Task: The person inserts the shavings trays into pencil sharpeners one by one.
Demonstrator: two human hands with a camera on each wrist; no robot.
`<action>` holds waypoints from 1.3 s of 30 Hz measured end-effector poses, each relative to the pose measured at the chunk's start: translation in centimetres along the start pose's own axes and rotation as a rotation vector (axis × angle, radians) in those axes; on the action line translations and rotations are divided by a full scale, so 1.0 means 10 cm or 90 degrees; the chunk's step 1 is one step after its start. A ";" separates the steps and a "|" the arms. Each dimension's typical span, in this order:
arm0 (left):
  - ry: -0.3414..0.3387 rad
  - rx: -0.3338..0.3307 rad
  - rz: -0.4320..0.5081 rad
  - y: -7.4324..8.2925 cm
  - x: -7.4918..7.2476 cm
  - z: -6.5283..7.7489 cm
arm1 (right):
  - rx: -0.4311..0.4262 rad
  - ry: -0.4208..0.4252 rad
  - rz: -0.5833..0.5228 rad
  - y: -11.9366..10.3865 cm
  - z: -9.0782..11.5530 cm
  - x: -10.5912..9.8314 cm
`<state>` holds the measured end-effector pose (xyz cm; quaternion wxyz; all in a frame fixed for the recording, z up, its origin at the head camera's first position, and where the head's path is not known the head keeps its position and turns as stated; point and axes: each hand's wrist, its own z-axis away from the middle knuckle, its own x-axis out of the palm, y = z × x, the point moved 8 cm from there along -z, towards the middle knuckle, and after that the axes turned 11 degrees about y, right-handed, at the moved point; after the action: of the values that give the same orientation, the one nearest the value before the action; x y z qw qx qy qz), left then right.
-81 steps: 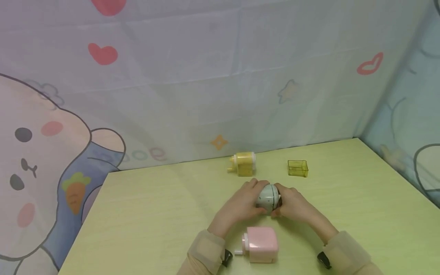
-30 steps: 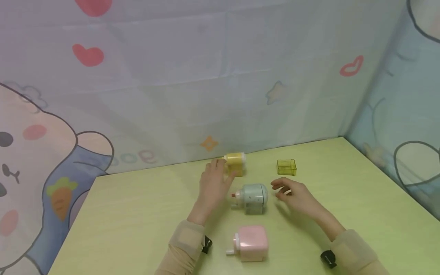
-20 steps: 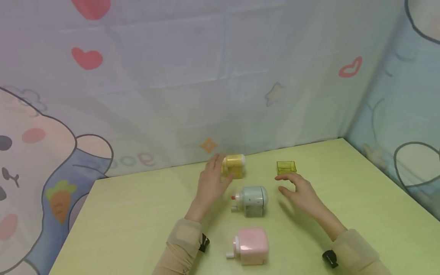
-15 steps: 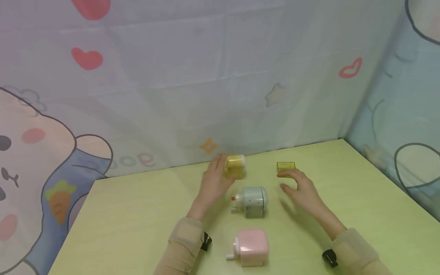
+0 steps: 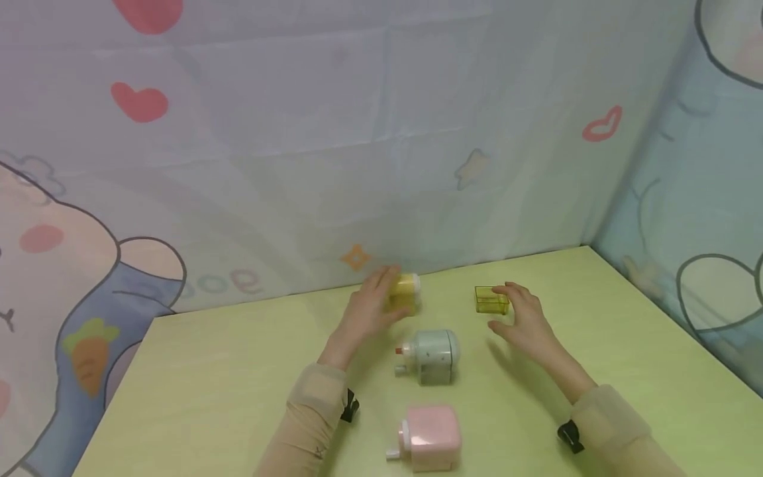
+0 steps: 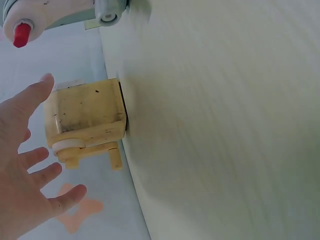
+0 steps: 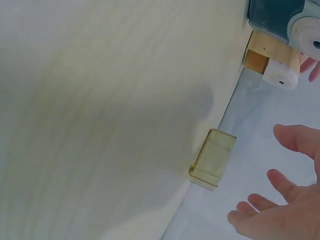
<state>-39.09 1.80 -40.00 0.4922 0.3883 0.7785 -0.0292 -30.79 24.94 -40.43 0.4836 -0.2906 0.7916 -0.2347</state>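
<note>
At the back of the table stands a yellow crank pencil sharpener (image 5: 405, 293). My left hand (image 5: 363, 311) reaches beside its crank end; in the left wrist view the fingers are spread around the sharpener (image 6: 86, 112), and contact cannot be made out. An open slot shows under the yellow sharpener (image 7: 272, 47) in the right wrist view. To the right lies a clear yellow shavings drawer (image 5: 490, 303). My right hand (image 5: 529, 324) hovers at its right side, thumb and fingers apart. The right wrist view shows a gap between the drawer (image 7: 214, 157) and the fingers.
A grey-green crank sharpener (image 5: 435, 358) with a red tip stands in front of the yellow one. Nearer still is a pink crank sharpener (image 5: 434, 437). A patterned cloth (image 5: 286, 165) hangs along the table's back edge.
Both hands have left the grey-green sharpener. The left moved back to the yellow sharpener; the right moved back to the yellow drawer. The grey-green sharpener now stands with its crank to the left.
</note>
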 end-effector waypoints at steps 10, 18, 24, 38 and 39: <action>-0.052 -0.026 0.015 -0.06 0.11 -0.14 | 0.036 -0.032 0.017 0.16 -0.15 0.06; -0.092 -0.053 0.035 -0.16 0.25 -0.16 | 0.070 -0.064 0.031 0.26 -0.17 0.12; -0.110 -0.048 0.058 -0.17 0.34 -0.16 | 0.074 -0.085 0.047 0.30 -0.16 0.15; -0.108 -0.042 0.036 -0.18 0.42 -0.20 | 0.050 -0.094 0.075 0.30 -0.20 0.14; -0.104 -0.036 0.032 -0.18 0.42 -0.20 | 0.048 -0.095 0.076 0.30 -0.21 0.15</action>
<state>-42.62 3.85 -42.86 0.5655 0.3900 0.7262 -0.0262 -33.90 26.31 -42.43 0.5647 -0.2410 0.7602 -0.2125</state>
